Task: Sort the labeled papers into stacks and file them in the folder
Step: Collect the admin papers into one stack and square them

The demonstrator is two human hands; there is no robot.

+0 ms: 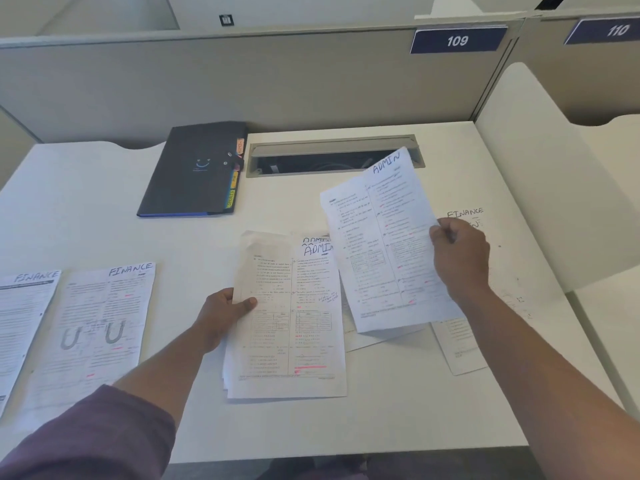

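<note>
White desk [398, 403] fills my view, and I read it from the left: two printed sheets lie flat side by side at the near left edge, the outer FINANCE sheet [24, 317] cut off by the frame and the inner FINANCE sheet [100, 327] showing two U-shaped drawings, each headed in handwritten capitals. Behind them, farther back, a dark folder [195, 169] lies closed, with small coloured tabs along its right edge whose lettering I cannot read. In the middle I see my left hand [221, 315], its grip pinching the left edge of the ADMIN stack [289, 320], thumb on top of the uppermost page; "ADMIN" is handwritten at the top right, and the same word peeks out from sheets beneath. Just right of it my right hand [460, 258] pinches the right edge of a single ADMIN sheet [388, 244], lifted and tilted above the desk, its lower corner overlapping loose pages. Under that hand lies another pile of papers [460, 344], with "FINANCE" handwritten at its top. Behind the raised sheet a grey cable slot [332, 155] is set into the desk. On the partition, a blue plate [458, 40] reads 109, and a second plate [613, 30] at far right reads 110.
</note>
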